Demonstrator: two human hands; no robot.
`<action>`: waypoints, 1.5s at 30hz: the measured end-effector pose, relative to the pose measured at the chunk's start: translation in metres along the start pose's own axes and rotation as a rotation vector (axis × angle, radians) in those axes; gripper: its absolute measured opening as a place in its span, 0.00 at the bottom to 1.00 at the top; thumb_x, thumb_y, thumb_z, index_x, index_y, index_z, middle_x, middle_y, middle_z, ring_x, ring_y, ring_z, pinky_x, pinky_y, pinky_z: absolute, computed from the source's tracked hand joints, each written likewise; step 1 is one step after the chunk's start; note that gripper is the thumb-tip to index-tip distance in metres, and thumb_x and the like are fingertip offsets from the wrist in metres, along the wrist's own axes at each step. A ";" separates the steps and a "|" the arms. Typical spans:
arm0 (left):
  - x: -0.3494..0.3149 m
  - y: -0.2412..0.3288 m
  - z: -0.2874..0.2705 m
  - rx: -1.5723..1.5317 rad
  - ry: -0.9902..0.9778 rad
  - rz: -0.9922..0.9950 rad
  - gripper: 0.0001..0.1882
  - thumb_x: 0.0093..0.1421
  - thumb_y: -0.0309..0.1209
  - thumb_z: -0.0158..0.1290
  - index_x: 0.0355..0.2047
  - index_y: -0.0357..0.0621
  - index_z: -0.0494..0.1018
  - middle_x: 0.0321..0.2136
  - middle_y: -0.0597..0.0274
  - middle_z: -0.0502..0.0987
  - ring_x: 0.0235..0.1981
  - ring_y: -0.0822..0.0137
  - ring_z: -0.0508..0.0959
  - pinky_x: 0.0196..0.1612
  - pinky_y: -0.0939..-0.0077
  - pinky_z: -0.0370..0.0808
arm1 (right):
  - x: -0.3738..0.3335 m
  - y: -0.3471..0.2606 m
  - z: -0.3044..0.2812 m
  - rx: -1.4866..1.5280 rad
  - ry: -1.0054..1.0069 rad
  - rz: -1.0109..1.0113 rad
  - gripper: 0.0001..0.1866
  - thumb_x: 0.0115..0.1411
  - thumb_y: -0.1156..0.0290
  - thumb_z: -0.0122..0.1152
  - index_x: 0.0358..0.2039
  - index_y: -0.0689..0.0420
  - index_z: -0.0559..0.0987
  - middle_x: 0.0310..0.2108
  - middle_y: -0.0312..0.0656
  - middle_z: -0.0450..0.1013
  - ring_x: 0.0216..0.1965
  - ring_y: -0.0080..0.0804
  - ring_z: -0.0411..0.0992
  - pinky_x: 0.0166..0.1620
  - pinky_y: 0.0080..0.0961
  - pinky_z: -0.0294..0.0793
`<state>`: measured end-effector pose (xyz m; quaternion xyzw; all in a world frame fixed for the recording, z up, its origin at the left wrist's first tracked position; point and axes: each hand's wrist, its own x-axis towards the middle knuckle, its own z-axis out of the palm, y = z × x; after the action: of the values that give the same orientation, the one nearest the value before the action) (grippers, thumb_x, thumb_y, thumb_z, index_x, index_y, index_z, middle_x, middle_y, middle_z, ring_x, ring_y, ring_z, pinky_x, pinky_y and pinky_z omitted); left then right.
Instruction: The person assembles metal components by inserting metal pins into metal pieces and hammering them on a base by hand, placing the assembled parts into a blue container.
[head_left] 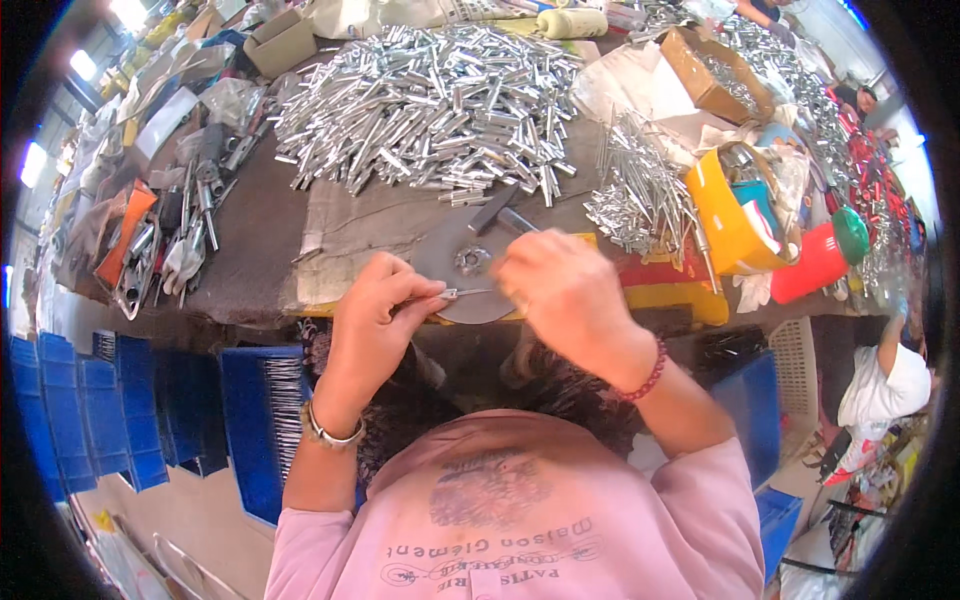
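Note:
Between the thumb and fingers of my left hand [382, 315] is a small metal piece with a thin shank [468, 292], pointing right. My right hand [560, 295] is close to the shank's far end, its fingers curled together and blurred by motion; what they hold, if anything, does not show. Under and beyond both hands lies a grey rounded metal plate [437, 250] with a round metal fitting [472, 260] on it. A dark bar [492, 210] and a short metal cylinder [516, 220] rest at its far edge.
A big heap of short metal tubes [430, 110] covers the back of the bench. Thin rods [640, 190] lie to the right, beside a yellow container [715, 215] and a red one [805, 265]. Tools [185, 210] are piled left. Blue bins [250, 440] stand below the bench.

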<state>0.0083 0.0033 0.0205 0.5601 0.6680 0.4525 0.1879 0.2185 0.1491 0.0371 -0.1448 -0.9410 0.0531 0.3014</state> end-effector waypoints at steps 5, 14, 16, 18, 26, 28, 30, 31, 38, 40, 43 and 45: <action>-0.003 0.003 0.000 0.037 0.021 0.031 0.09 0.58 0.19 0.70 0.39 0.38 0.86 0.35 0.62 0.76 0.37 0.66 0.78 0.41 0.73 0.74 | 0.003 0.068 -0.035 -0.171 0.022 0.379 0.05 0.60 0.76 0.66 0.36 0.54 0.87 0.37 0.42 0.79 0.43 0.46 0.81 0.46 0.43 0.81; 0.000 0.001 0.000 0.064 0.048 0.099 0.08 0.59 0.23 0.71 0.38 0.40 0.86 0.33 0.58 0.78 0.33 0.60 0.80 0.36 0.69 0.76 | 0.011 0.095 -0.019 -0.292 -0.223 0.348 0.08 0.54 0.76 0.70 0.36 0.56 0.84 0.41 0.44 0.77 0.48 0.48 0.80 0.50 0.46 0.80; -0.001 0.001 0.001 0.061 0.053 0.084 0.08 0.58 0.23 0.71 0.38 0.40 0.86 0.33 0.58 0.78 0.33 0.59 0.80 0.36 0.67 0.76 | 0.010 0.096 -0.015 -0.302 -0.225 0.300 0.10 0.53 0.76 0.71 0.37 0.56 0.82 0.41 0.43 0.77 0.48 0.48 0.79 0.50 0.46 0.80; -0.001 0.000 0.001 0.057 0.062 0.066 0.07 0.58 0.24 0.71 0.38 0.41 0.86 0.33 0.58 0.78 0.33 0.58 0.80 0.36 0.66 0.76 | 0.010 0.092 -0.019 -0.312 -0.191 0.322 0.12 0.52 0.77 0.71 0.38 0.56 0.81 0.42 0.43 0.76 0.49 0.49 0.79 0.49 0.46 0.80; -0.003 0.001 -0.001 0.174 0.042 0.124 0.10 0.59 0.22 0.70 0.41 0.42 0.86 0.34 0.58 0.77 0.36 0.58 0.80 0.39 0.69 0.76 | 0.019 0.037 -0.024 0.225 -0.075 0.256 0.10 0.56 0.81 0.67 0.40 0.58 0.83 0.36 0.47 0.80 0.40 0.51 0.81 0.44 0.43 0.81; -0.004 0.001 0.000 0.174 0.042 0.118 0.09 0.59 0.22 0.70 0.40 0.42 0.86 0.34 0.58 0.77 0.36 0.58 0.79 0.39 0.68 0.76 | 0.024 0.015 -0.008 0.286 -0.030 0.067 0.11 0.55 0.83 0.65 0.39 0.59 0.85 0.35 0.47 0.79 0.40 0.51 0.80 0.44 0.43 0.81; -0.004 0.000 0.000 0.178 0.043 0.112 0.09 0.59 0.22 0.70 0.40 0.42 0.85 0.34 0.57 0.76 0.36 0.57 0.79 0.39 0.67 0.76 | 0.032 -0.005 0.003 0.290 -0.066 0.028 0.13 0.54 0.83 0.65 0.41 0.60 0.84 0.35 0.47 0.79 0.40 0.52 0.80 0.44 0.44 0.81; -0.002 -0.001 0.000 0.199 0.055 0.155 0.08 0.59 0.23 0.70 0.39 0.43 0.85 0.34 0.58 0.77 0.35 0.54 0.80 0.38 0.63 0.76 | 0.034 -0.013 0.011 0.328 -0.039 -0.010 0.14 0.55 0.83 0.65 0.42 0.59 0.83 0.34 0.47 0.78 0.40 0.52 0.80 0.44 0.45 0.81; -0.002 -0.003 0.000 0.175 0.069 0.200 0.07 0.59 0.24 0.68 0.36 0.44 0.82 0.34 0.57 0.77 0.35 0.49 0.81 0.37 0.58 0.76 | 0.031 -0.014 0.025 0.585 0.014 0.140 0.21 0.59 0.83 0.68 0.54 0.58 0.81 0.36 0.45 0.82 0.38 0.48 0.81 0.43 0.40 0.81; -0.003 -0.002 0.000 0.174 0.059 0.185 0.08 0.59 0.23 0.69 0.37 0.43 0.82 0.34 0.57 0.77 0.35 0.52 0.80 0.38 0.60 0.76 | 0.027 -0.012 0.021 0.530 -0.116 0.181 0.21 0.61 0.85 0.68 0.55 0.63 0.81 0.39 0.44 0.83 0.40 0.39 0.84 0.45 0.31 0.84; -0.003 -0.002 -0.001 0.173 0.039 0.165 0.09 0.58 0.22 0.69 0.38 0.42 0.82 0.34 0.56 0.76 0.36 0.54 0.79 0.39 0.63 0.76 | 0.028 -0.011 0.022 0.507 -0.120 0.134 0.22 0.60 0.85 0.68 0.56 0.62 0.80 0.38 0.44 0.83 0.40 0.40 0.84 0.44 0.33 0.83; -0.003 -0.002 -0.002 0.175 0.033 0.159 0.09 0.58 0.21 0.69 0.39 0.42 0.82 0.34 0.56 0.76 0.36 0.53 0.79 0.39 0.63 0.76 | 0.031 -0.012 0.018 0.487 -0.128 0.117 0.22 0.59 0.85 0.68 0.55 0.62 0.80 0.38 0.44 0.83 0.40 0.42 0.83 0.44 0.35 0.83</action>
<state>0.0065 -0.0003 0.0196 0.6178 0.6615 0.4152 0.0908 0.1809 0.1465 0.0416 -0.1187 -0.9075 0.3044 0.2638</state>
